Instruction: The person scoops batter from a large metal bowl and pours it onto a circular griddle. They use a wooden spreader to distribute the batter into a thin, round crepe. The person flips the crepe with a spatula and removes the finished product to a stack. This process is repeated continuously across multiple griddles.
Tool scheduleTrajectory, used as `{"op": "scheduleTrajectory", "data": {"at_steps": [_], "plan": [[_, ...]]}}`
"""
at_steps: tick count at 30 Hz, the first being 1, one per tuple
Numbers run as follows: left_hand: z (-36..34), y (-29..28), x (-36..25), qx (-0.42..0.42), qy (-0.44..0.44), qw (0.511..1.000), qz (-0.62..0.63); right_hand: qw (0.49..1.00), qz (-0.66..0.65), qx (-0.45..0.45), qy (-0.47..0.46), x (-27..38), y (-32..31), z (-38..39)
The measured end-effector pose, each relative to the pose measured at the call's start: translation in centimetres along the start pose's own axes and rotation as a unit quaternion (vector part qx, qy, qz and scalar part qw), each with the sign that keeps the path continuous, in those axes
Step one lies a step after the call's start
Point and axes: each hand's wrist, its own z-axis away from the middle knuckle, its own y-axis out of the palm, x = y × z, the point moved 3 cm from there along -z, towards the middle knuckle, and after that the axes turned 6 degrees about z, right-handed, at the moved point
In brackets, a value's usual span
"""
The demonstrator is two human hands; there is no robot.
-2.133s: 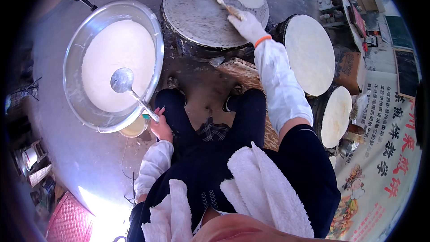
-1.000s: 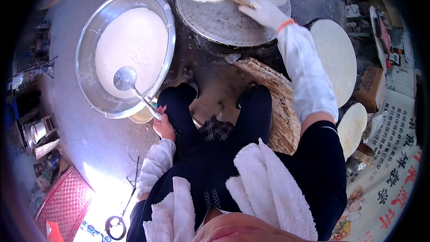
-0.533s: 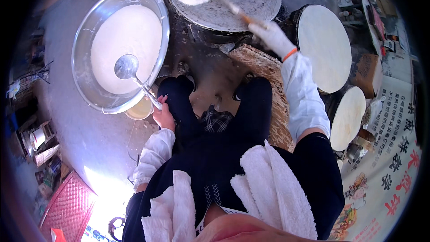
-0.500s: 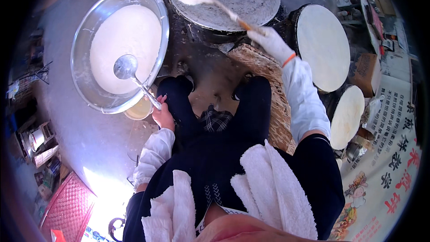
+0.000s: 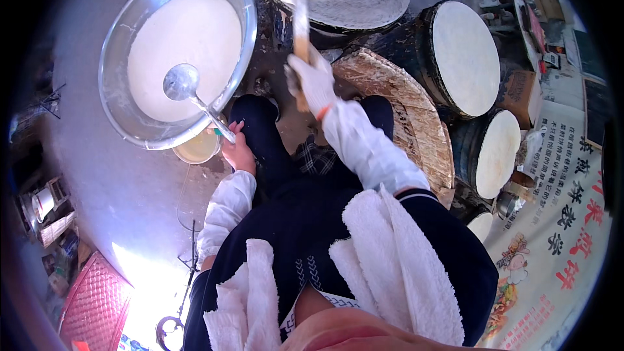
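My left hand [image 5: 239, 154], bare, is closed round the handle of a metal ladle [image 5: 181, 83]. The ladle's bowl hangs over white batter [image 5: 201, 32] in a wide metal basin [image 5: 110, 58] on the left. In a white glove, my right hand [image 5: 313, 81] grips a wooden-handled spreader [image 5: 301, 38], tilted up toward the round griddle [image 5: 374, 3] at the far middle. The spreader's whitened head lies near the griddle's left edge, blurred by motion. White batter coats that left side and curves along the far rim, while the middle shows grey.
Two round drum-like stands with pale tops, a larger one [image 5: 467, 58] and a smaller one [image 5: 498, 155], stand to the right. A worn curved wooden board [image 5: 403, 110] lies before them. A small tub [image 5: 198, 148] sits under the basin's near edge. Farther right are a cardboard box [image 5: 519, 94] and a printed banner [image 5: 539, 234].
My right hand has swung left with the spreader, from the griddle's right side to its left. The left hand still holds the ladle over the basin. The whole view has shifted a little.
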Motion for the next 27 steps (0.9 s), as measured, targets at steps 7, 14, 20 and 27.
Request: {"op": "scheduleTrajectory", "data": {"at_steps": [7,14,20,27], "plan": [[-0.3,-0.6,-0.8,0.0,0.003,1.0,-0.012,0.996,0.004,-0.079,-0.044,-1.3,1.6,-0.4],[-0.4,-0.2,-0.5,0.013,-0.003,0.999,0.032,0.988,-0.014,-0.096,-0.12,-1.2,9.0,-11.2],[-0.7,-1.0,0.2,0.005,-0.005,1.0,0.028,0.988,-0.062,-0.132,0.045,-1.0,3.6,-0.8],[-0.2,-0.6,-0.2,0.011,0.014,1.0,-0.002,0.995,-0.002,-0.101,-0.017,2.1,-0.1,1.3]]}}
